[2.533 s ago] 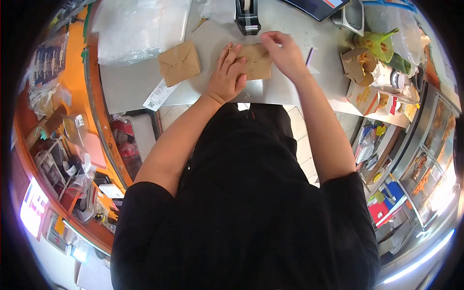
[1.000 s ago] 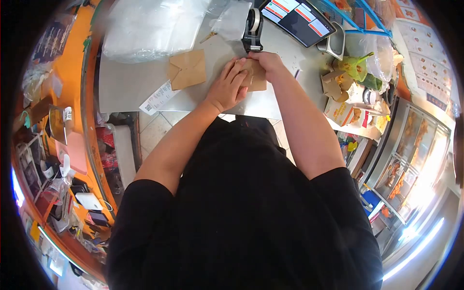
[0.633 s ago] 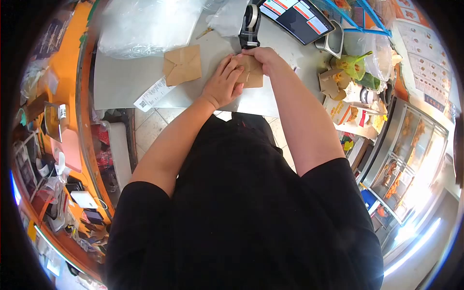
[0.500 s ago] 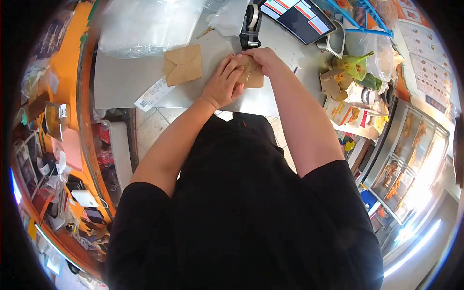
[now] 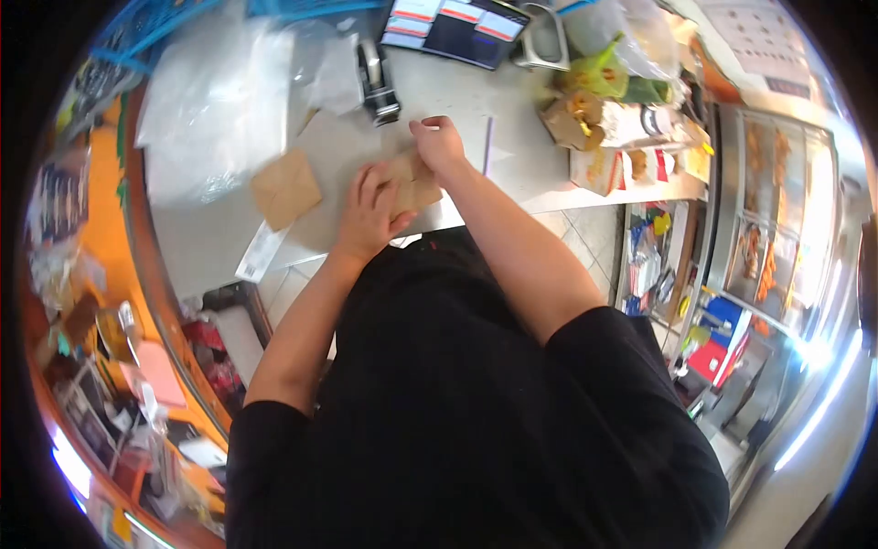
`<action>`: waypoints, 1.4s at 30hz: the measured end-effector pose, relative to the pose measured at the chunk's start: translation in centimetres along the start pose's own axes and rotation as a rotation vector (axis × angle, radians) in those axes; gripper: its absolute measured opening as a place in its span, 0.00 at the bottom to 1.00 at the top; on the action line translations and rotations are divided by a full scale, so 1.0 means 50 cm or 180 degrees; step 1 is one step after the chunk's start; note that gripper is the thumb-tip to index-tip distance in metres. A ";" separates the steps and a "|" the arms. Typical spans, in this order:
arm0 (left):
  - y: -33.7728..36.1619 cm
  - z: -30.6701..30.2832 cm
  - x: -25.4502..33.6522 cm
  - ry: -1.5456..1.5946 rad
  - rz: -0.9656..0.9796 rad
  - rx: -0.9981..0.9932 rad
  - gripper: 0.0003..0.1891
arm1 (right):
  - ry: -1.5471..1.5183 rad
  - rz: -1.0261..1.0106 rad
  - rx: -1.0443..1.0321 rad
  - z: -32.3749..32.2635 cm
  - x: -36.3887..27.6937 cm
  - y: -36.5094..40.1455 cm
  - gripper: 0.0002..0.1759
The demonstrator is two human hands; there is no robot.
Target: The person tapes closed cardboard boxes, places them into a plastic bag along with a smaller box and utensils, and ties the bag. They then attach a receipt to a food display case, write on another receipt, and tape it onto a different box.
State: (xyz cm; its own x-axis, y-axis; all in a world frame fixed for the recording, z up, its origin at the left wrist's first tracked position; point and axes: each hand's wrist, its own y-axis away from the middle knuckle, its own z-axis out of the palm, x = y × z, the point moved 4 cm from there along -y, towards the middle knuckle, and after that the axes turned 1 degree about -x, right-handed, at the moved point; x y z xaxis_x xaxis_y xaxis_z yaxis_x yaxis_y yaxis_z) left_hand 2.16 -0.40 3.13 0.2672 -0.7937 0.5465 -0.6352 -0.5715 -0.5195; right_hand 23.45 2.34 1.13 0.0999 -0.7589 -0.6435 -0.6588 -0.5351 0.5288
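Observation:
A brown paper packet (image 5: 416,192) with folded edges lies at the near edge of the metal counter. My left hand (image 5: 370,215) rests on its left side, fingers spread and pressing down. At the packet's upper right corner is my right hand (image 5: 437,145), its fingers curled closed; whatever they pinch is hidden. Just beyond them stands a black tape dispenser (image 5: 379,87). To the left, a second folded brown paper packet (image 5: 285,189) overlaps the top of a white printed receipt (image 5: 261,253).
Clear plastic bags (image 5: 215,110) are heaped at the counter's back left. A tablet screen (image 5: 455,32) and a metal container (image 5: 543,38) stand at the back. Food cartons (image 5: 576,119) crowd the right end. An orange counter (image 5: 101,238) runs along the left.
The camera view has swung, shifting the counter left and down in the picture. My right hand's fingers have curled in at the packet's top edge. My left hand stays on the packet.

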 end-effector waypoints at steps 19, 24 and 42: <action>-0.213 -0.042 0.158 -0.1163 -0.1006 -0.0997 0.24 | 0.0909 -0.0932 0.0513 -0.787 0.129 -0.212 0.30; -0.308 0.301 0.244 0.3013 -0.3957 -0.2022 0.35 | 0.2047 -0.0953 -0.0708 -0.716 0.117 -0.381 0.32; -0.112 0.135 0.189 0.0652 -0.3148 -0.0155 0.32 | 0.3356 -0.1501 -0.3952 -0.307 -0.027 -0.107 0.21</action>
State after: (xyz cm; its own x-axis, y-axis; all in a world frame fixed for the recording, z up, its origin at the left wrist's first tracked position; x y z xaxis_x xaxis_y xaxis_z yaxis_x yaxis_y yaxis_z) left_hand 13.12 -6.12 6.77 0.5632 0.0851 0.8220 -0.2262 -0.9408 0.2524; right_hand 38.29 0.56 7.66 0.8561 -0.0854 -0.5097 0.4588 -0.3284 0.8256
